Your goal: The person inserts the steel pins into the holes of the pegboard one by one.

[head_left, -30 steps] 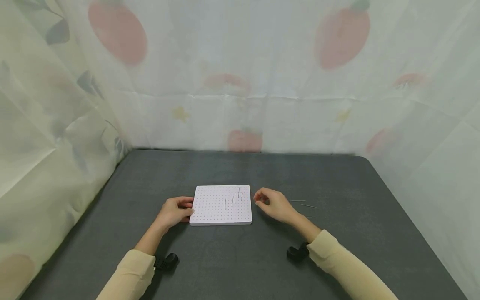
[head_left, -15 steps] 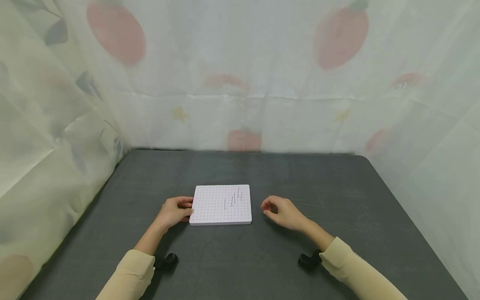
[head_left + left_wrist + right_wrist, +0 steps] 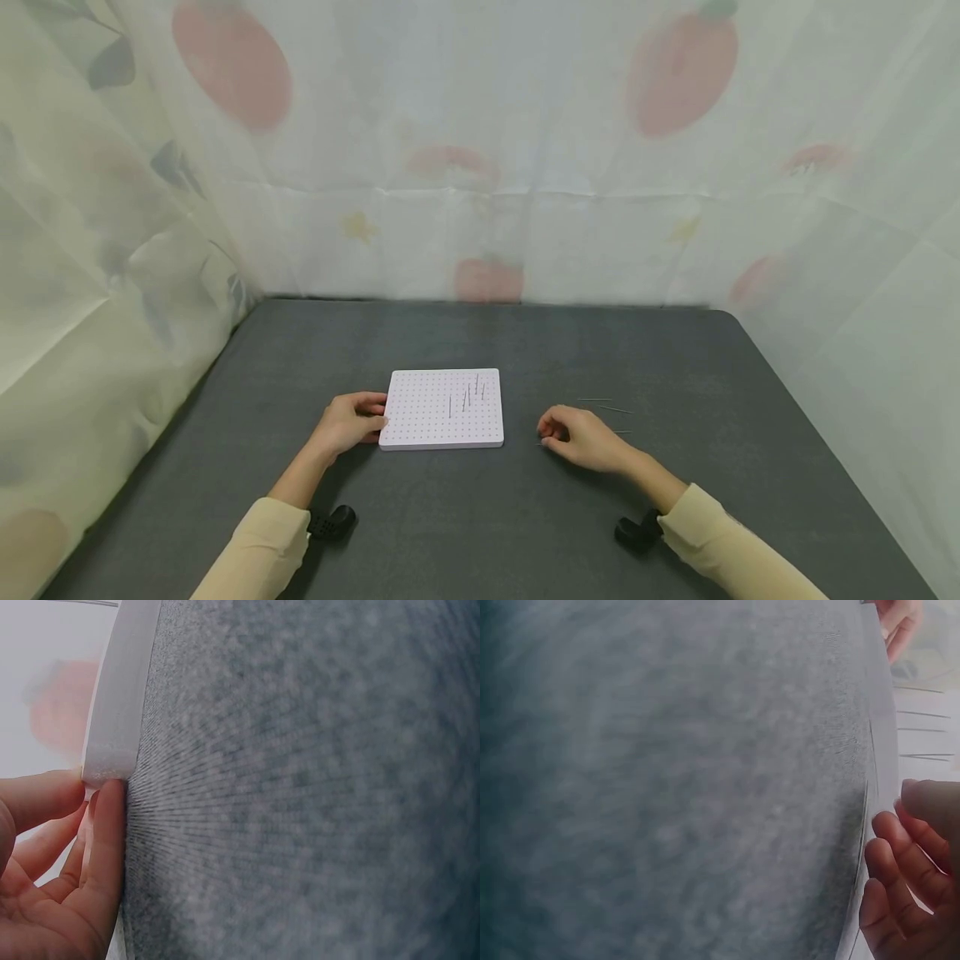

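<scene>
"Where's your white pegboard [image 3: 427, 421]?"

"Flat on the dark table [image 3: 480, 517]; my left hand [image 3: 342, 429] pinches its left edge between thumb and fingers."

"And the pins?"

"Five upright pins [image 3: 450, 407] stand in it, mostly toward the far right. Three loose pins [image 3: 595, 399] lie near my right hand [image 3: 581, 437]. Those fingers are curled low; whether they hold anything, I can't tell."

Board [image 3: 116, 705] cut off, L-wrist cam
</scene>
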The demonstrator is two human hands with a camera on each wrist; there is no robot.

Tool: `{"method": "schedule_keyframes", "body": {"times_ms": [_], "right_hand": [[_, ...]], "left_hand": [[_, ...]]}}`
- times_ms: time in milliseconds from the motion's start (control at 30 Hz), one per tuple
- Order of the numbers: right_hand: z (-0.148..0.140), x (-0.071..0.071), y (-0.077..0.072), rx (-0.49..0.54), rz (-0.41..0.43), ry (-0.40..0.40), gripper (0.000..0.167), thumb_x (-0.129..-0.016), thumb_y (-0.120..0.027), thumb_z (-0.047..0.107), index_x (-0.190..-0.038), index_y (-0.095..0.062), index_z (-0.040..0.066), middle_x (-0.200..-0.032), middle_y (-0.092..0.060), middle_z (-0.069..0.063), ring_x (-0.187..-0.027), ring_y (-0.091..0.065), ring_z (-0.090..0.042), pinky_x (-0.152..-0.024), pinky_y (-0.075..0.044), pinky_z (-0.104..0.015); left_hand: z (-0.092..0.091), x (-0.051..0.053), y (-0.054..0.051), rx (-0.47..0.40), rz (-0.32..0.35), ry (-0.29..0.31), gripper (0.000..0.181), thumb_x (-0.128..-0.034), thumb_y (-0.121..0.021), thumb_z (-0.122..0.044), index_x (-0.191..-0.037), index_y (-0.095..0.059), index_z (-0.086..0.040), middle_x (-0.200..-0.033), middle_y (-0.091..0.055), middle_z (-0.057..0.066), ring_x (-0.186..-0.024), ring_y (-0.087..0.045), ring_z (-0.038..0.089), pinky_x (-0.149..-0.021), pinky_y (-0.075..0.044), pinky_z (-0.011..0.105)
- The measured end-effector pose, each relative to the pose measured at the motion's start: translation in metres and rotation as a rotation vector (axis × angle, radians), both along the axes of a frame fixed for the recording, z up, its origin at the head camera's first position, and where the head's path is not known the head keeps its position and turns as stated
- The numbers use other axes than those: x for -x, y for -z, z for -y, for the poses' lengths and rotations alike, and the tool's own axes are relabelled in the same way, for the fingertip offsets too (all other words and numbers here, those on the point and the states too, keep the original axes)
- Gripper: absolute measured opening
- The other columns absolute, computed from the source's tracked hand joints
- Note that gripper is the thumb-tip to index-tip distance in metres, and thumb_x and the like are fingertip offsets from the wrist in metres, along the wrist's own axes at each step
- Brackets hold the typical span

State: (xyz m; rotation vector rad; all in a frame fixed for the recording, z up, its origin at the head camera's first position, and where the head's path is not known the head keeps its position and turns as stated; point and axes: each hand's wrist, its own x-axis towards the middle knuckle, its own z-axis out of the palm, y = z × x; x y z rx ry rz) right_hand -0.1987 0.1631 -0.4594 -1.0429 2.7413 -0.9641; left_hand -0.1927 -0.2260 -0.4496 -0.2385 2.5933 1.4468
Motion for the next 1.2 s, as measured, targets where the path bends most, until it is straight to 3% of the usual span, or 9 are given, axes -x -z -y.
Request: {"method": "schedule_keyframes", "body": {"times_ms": [300,600,1200], "right_hand": [[-0.0022,-0.0017,0.0005,-0.05,-0.027,0.002,0.008,-0.089,-0.071,0.01,-0.095,-0.067,0.012,-0.088,-0.066,0.002,-0.076,-0.057,0.0,-0.067,-0.051,-0.018],[0.002,-0.0004,0.0033,-0.117,-0.113,-0.006,0.011,-0.085,-0.073,0.009,-0.091,-0.065,0.013,-0.083,-0.06,0.004,-0.075,-0.052,-0.003,-0.066,-0.046,-0.018],[0.0002,-0.0028,-0.0014,-0.149,-0.142,-0.022,0.011,-0.087,-0.071,0.008,-0.082,-0.063,0.014,-0.075,-0.054,0.005,-0.069,-0.043,0.0,-0.061,-0.038,-0.017]], "left_hand": [[-0.0005,0.0003,-0.0013,-0.003,0.01,0.002,0.046,-0.0887,-0.066,0.0,-0.134,-0.057,0.003,-0.114,-0.064,0.021,-0.084,-0.068,0.015,-0.072,-0.063,0.035],[-0.0004,0.0001,-0.0014,-0.001,0.013,0.001,0.047,-0.0887,-0.066,-0.001,-0.134,-0.057,0.003,-0.114,-0.063,0.021,-0.083,-0.067,0.014,-0.071,-0.063,0.034],[-0.0006,0.0009,0.0005,0.014,0.002,0.002,0.047,-0.0889,-0.066,-0.001,-0.134,-0.056,0.003,-0.113,-0.064,0.021,-0.087,-0.068,0.018,-0.071,-0.063,0.034]]}}
